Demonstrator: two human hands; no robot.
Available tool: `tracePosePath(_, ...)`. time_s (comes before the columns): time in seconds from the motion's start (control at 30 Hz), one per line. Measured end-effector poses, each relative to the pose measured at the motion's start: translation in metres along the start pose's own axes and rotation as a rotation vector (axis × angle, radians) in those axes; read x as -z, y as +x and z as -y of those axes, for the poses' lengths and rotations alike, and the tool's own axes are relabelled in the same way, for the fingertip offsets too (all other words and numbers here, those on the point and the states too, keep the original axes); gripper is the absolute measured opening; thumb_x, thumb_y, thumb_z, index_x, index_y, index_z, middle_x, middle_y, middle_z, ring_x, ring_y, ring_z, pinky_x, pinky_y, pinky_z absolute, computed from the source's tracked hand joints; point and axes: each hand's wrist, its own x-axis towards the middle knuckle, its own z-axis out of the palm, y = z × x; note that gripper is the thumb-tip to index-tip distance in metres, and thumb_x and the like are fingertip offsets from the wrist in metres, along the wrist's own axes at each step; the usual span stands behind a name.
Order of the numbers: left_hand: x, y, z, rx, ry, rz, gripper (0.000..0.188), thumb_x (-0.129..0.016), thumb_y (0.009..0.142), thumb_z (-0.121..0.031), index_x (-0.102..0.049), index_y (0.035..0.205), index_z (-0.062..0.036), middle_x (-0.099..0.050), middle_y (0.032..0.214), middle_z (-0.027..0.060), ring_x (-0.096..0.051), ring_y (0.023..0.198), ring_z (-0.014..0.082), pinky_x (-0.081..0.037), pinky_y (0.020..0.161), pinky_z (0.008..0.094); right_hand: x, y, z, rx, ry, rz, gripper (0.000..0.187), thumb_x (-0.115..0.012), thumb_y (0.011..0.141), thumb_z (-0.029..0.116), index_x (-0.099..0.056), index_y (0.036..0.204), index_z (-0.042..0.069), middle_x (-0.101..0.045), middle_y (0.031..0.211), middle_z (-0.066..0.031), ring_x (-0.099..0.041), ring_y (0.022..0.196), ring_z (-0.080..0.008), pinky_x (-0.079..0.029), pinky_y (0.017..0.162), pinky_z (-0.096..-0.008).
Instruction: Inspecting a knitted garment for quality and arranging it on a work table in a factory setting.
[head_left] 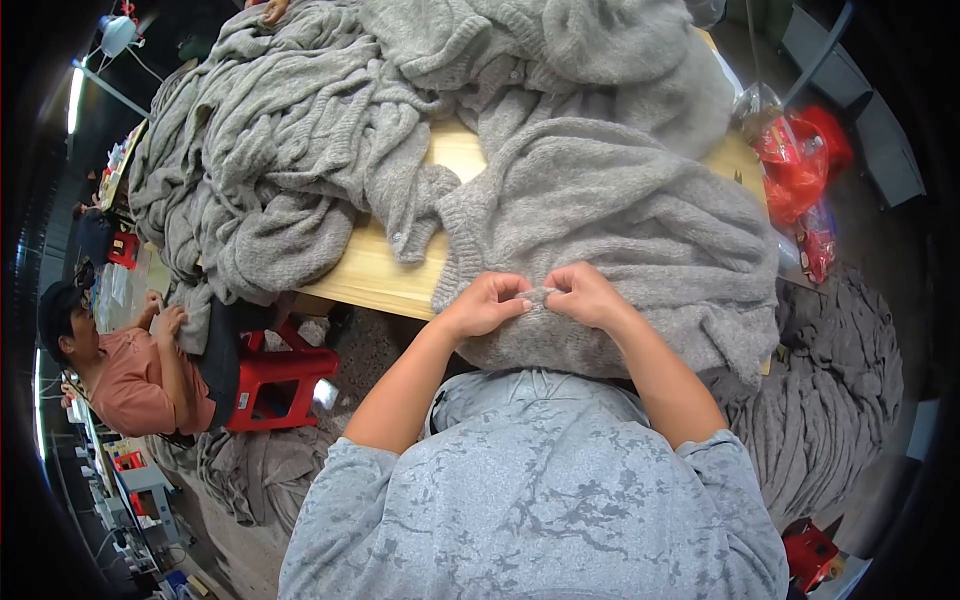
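Observation:
A grey knit sweater (620,230) lies spread over the near edge of the wooden table, its ribbed band at the left. Both hands meet at its near side. With thumb and fingers pinched, my left hand (490,303) grips a small fold of the knit. Just beside it, my right hand (587,296) pinches the same fold, the fingertips of both hands almost touching. The bit of fabric between them is raised a little. Whether a thread or anything else small is in the fingers, I cannot make out.
Heaps of grey knitwear (270,150) cover the far and left parts of the wooden table (385,265). Red plastic bags (800,160) hang at the right edge. More knitwear (820,410) is piled low on the right. At left, a person (140,370) handles grey fabric near a red stool (280,380).

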Motion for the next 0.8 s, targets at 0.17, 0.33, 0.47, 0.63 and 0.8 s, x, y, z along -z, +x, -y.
tracePosePath(0.17, -0.003, 0.0, 0.001, 0.041, 0.038, -0.065, 0.006, -0.058, 0.084, -0.008, -0.059, 0.087, -0.0029, -0.054, 0.075, -0.0081, -0.045, 0.067, -0.0007, -0.037, 0.059, 0.0167, -0.006, -0.005, -0.008, 0.252, -0.099, -0.116, 0.012, -0.061, 0.071, 0.009, -0.061, 0.078, -0.001, -0.055, 0.06, -0.0047, -0.05, 0.057, -0.01, -0.041, 0.055, -0.0287)
tracePosePath(0.33, -0.002, 0.004, 0.007, 0.008, 0.102, -0.081, 0.006, -0.057, 0.086, -0.009, -0.059, 0.087, -0.0031, -0.052, 0.074, -0.0092, -0.042, 0.065, -0.001, -0.034, 0.057, 0.0173, -0.004, -0.013, -0.001, 0.311, -0.229, -0.18, 0.014, -0.061, 0.069, 0.01, -0.061, 0.079, 0.0, -0.054, 0.06, -0.0064, -0.05, 0.057, -0.0106, -0.041, 0.055, -0.0284)
tracePosePath(0.47, -0.002, 0.004, 0.011, -0.001, 0.096, -0.07, 0.012, -0.057, 0.084, -0.01, -0.062, 0.092, -0.0011, -0.054, 0.073, -0.0085, -0.044, 0.065, 0.0002, -0.037, 0.056, 0.0179, -0.001, -0.005, -0.013, 0.272, -0.144, -0.162, 0.015, -0.06, 0.07, 0.009, -0.06, 0.082, 0.0, -0.053, 0.06, -0.0012, -0.044, 0.054, -0.0062, -0.036, 0.049, -0.0275)
tracePosePath(0.63, -0.007, 0.006, 0.01, -0.036, 0.072, -0.126, 0.012, -0.058, 0.084, -0.01, -0.062, 0.091, -0.001, -0.054, 0.072, -0.0095, -0.044, 0.064, -0.0005, -0.035, 0.055, 0.0172, 0.002, -0.001, -0.012, 0.167, 0.029, -0.112, 0.011, -0.059, 0.072, 0.008, -0.061, 0.08, -0.001, -0.054, 0.059, 0.0001, -0.045, 0.054, -0.0059, -0.036, 0.048, -0.0268)
tracePosePath(0.8, -0.004, 0.006, 0.016, -0.062, 0.249, -0.194, 0.01, -0.059, 0.083, -0.009, -0.064, 0.086, -0.0015, -0.053, 0.068, -0.0095, -0.042, 0.061, -0.0005, -0.035, 0.052, 0.0183, 0.0, -0.007, -0.008, 0.372, -0.099, -0.185, 0.011, -0.059, 0.074, 0.01, -0.061, 0.079, 0.0, -0.057, 0.06, -0.0043, -0.05, 0.056, -0.0099, -0.041, 0.052, -0.0284)
